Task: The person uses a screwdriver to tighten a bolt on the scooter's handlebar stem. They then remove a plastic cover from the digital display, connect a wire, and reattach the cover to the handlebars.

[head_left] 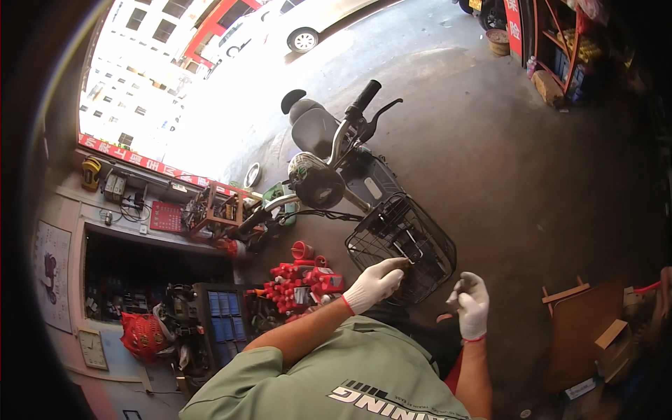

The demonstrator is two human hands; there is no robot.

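An electric bicycle (315, 129) stands in front of me, with a black wire basket (446, 246) on its near end. My left hand (378, 283), in a white glove, is at the basket's near rim. Its fingers are pressed together beside a thin light metal piece (414, 256); whatever they grip is hidden. To the right of the basket, apart from it, my right hand (472, 308) is raised in a matching glove. Its fingers curl in toward the thumb, and anything between them is too small to make out. Handlebars and cables rise beyond the basket.
Red bottles (301, 287) crowd the floor at the left, near a blue compartment bin (225, 315) and a red bag (143, 334). A brown board (584, 336) and a cardboard box (612, 334) are at the right. A shelf rack (570, 52) stands far right.
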